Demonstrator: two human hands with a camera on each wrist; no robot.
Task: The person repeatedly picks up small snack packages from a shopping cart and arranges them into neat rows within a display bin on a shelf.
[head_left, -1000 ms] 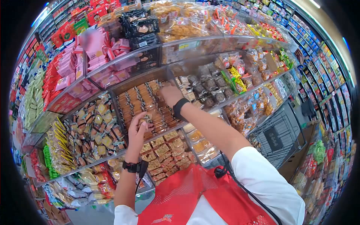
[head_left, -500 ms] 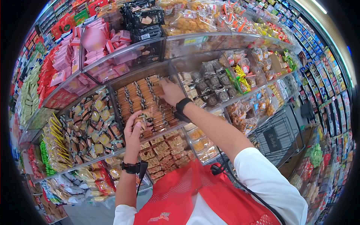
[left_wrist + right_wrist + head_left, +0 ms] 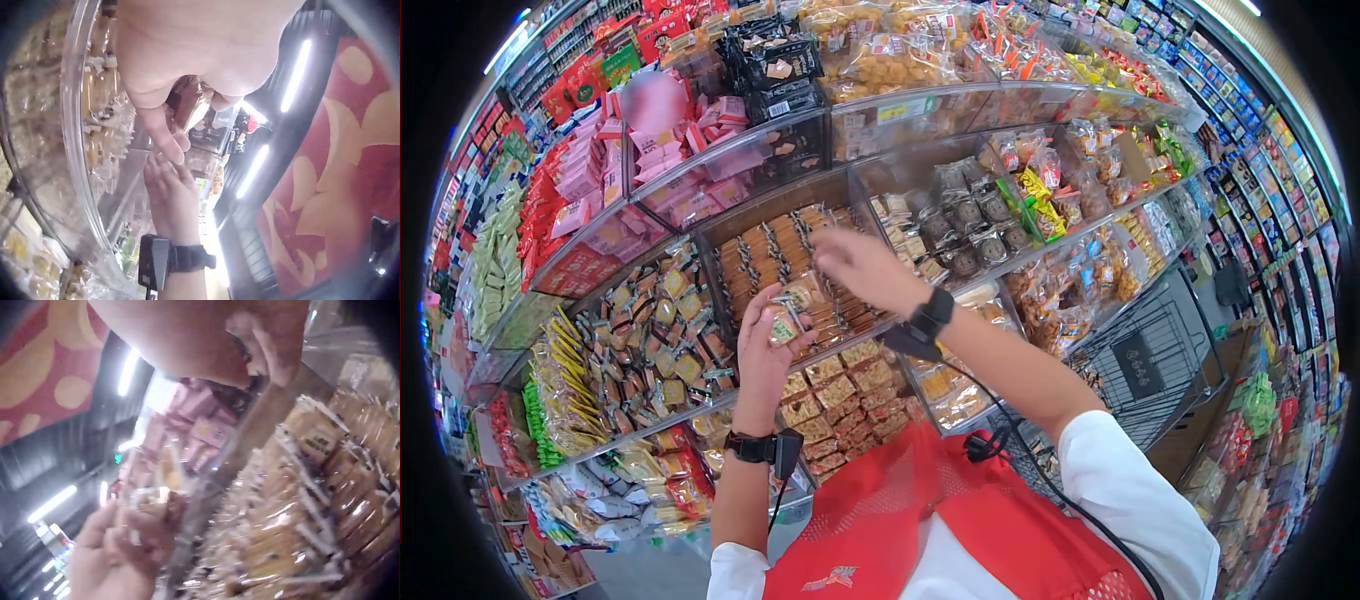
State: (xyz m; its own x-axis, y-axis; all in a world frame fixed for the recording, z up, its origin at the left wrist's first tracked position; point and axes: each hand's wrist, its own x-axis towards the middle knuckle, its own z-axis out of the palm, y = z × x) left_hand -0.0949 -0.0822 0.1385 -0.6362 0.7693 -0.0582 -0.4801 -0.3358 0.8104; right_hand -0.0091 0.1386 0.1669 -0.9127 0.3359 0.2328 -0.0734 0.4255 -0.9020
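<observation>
Open air is lying above the right grip (image 3: 870, 272); the left grip (image 3: 764, 352) and its packets (image 3: 784, 326) are blocking near left, wrapped bars (image 3: 758, 250) are crowding beneath, a clear panel (image 3: 950, 108) is rising beyond.

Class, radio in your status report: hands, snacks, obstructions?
Left hand gripping at least one wrapped snack. Right hand over the brown snacks, fingers loose, seemingly empty. No obstruction seen between hands.

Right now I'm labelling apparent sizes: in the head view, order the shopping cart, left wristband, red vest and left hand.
Largest to smallest:
Red vest
Shopping cart
Left hand
Left wristband
</observation>
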